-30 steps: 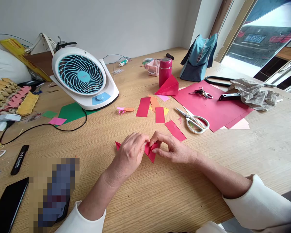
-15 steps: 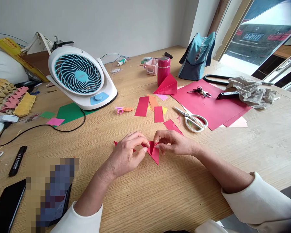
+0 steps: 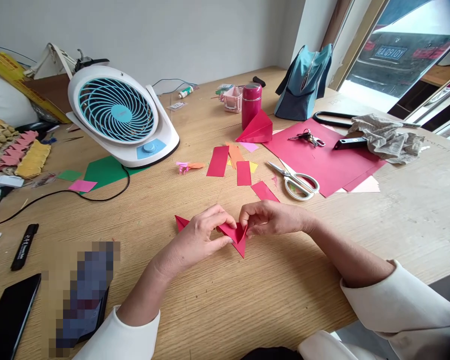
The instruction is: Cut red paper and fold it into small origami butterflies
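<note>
A folded piece of red paper (image 3: 240,249) is between my two hands, low over the wooden table (image 3: 225,305). My left hand (image 3: 197,235) pinches its left part between thumb and fingers. The fingertips of my right hand (image 3: 270,218) grip its upper right edge, where a fold stands raised. A red pointed end (image 3: 181,222) shows beyond my left hand; the palm hides what lies between. Just past my hands are small red rectangles (image 3: 218,161) and white-handled scissors (image 3: 301,186).
A white fan (image 3: 120,117) stands at the back left, its black cord curving over the table. Large red sheets (image 3: 322,165) lie right, with keys on them. Behind are a red flask (image 3: 251,102) and a blue bag (image 3: 303,87). A black phone (image 3: 13,315) lies front left.
My fingers have shifted slightly on the red paper, and its fold looks more opened. The whole view has moved a little, so the fan and other objects appear slightly further left and up.
</note>
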`<state>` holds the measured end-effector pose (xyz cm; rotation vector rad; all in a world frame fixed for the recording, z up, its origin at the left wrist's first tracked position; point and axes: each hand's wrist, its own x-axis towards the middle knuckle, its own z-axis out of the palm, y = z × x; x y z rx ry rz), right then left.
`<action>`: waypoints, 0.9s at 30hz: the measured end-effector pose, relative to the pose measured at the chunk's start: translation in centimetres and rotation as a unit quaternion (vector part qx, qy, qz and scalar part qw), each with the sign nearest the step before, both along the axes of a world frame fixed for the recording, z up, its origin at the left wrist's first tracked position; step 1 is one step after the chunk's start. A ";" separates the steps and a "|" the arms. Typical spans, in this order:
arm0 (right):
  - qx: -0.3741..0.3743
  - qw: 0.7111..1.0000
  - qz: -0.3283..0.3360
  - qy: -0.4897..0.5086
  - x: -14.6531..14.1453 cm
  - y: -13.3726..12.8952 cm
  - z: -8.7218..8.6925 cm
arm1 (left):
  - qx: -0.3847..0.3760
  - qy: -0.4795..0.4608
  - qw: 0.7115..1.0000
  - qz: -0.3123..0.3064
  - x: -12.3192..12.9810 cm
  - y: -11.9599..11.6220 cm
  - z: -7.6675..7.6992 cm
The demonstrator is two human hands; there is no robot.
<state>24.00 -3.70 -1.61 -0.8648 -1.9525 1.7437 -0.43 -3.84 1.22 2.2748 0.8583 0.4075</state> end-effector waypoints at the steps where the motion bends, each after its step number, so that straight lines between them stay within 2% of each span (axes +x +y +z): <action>1: 0.041 0.998 0.002 -0.044 0.0 -0.2 0.2 | -0.003 0.009 1.000 -0.007 0.1 0.0 -0.3; 4: 0.167 0.974 0.020 -0.152 -0.4 -0.8 0.5 | -0.014 0.043 0.999 -0.030 0.3 -0.2 -1.4; 8: 0.232 0.953 0.039 -0.191 -1.0 -1.4 0.3 | 0.041 0.066 0.996 -0.053 0.6 -0.6 -2.8; 10: 0.235 0.946 0.043 -0.221 -1.2 -1.4 0.3 | 0.065 0.066 0.994 -0.059 0.6 -0.8 -3.1; 16: 0.195 0.934 0.097 -0.285 -1.9 -0.7 1.6 | 0.051 0.053 0.995 -0.070 0.6 -0.8 -3.4; 20: 0.191 0.926 0.119 -0.304 -2.1 -0.1 1.7 | 0.046 0.056 0.995 -0.076 0.6 -0.9 -3.4; 27: 0.179 0.927 0.112 -0.310 -1.4 0.1 1.8 | 0.033 0.041 0.996 -0.067 0.7 -0.7 -3.7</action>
